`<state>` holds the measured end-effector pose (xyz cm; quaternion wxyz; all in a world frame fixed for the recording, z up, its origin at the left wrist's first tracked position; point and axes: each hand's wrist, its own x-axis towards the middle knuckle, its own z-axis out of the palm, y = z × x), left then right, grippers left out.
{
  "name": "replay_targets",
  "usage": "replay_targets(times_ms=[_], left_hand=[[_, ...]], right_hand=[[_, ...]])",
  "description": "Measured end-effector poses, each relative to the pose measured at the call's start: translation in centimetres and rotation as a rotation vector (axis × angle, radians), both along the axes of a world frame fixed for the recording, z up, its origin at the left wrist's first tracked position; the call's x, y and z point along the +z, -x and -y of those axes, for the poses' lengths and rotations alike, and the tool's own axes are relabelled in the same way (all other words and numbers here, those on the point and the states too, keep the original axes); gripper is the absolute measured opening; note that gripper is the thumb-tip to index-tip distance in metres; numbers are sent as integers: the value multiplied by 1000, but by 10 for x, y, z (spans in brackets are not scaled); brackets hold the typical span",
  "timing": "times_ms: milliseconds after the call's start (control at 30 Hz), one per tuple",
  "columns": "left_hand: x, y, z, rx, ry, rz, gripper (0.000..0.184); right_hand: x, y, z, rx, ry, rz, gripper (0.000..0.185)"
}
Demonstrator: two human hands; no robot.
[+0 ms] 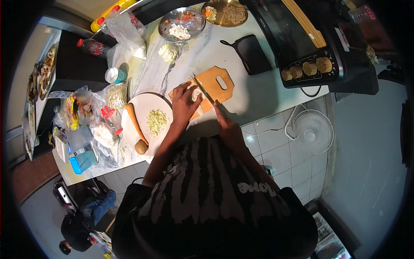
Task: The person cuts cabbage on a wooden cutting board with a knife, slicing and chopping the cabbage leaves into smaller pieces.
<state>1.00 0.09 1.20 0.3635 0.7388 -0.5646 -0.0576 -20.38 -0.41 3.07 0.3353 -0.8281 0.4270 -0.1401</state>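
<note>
On a wooden cutting board [224, 72], my left hand [184, 102] has its fingers curled over a pale, whitish piece of food [196, 93], whose kind I cannot make out. My right hand [227, 126] grips the handle of a knife [202, 89]. Its blade lies across the board, right beside the whitish piece and my left fingertips. Left of the board is a large white plate [133, 98] bearing chopped pale-green bits [156, 121], a long carrot [136, 123] and a round brown vegetable [141, 147].
Behind are a metal bowl [161, 32] of orange and white pieces, a brass-coloured plate [220, 22] with strips, and a cabbage [168, 53]. A black pouch [253, 54] lies near a knobbed appliance [310, 69]. Bags and bottles crowd the left; a fan [311, 131] stands right. Another person [77, 228] sits lower left.
</note>
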Motion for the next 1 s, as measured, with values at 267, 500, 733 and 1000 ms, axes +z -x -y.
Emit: replay_targets(times_ms=[267,500,733,1000], left_hand=[[-2,0,-1,15,15,-23,36],[4,-1,-4,29,11,-54,37],[14,-6,10,-72,14,51,35],[8,-24,35,-271,43,277,31]], right_hand=[[-2,1,4,-12,67,187,58],[19,4,8,-80,-90,185,47],[-2,12,29,-272,-305,217,28],[6,-38,71,-222,-164,279,30]])
